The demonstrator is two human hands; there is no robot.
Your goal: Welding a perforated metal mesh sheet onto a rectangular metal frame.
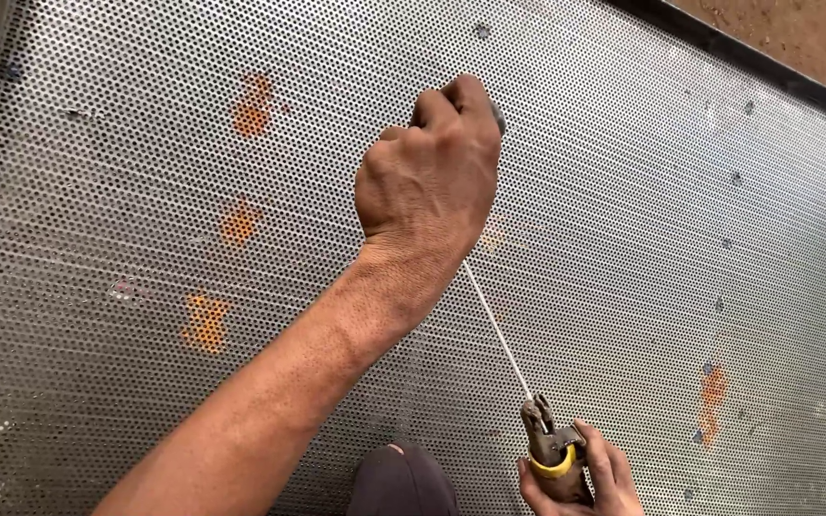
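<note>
Perforated steel sheet [145, 191]: my left hand [429, 177] is fisting something, perhaps a magnet; right hand [580, 475] is gripping the electrode holder [554, 449], whose rod [497, 330] could stick.

The supporting surface is a perforated metal sheet [642, 248], grey, with small round holes in a regular pattern across its whole area. Orange rust patches [252, 105] mark the left portion and one area at lower right. A dark frame edge [757, 59] borders the sheet at upper right, with brown ground beyond.
</note>
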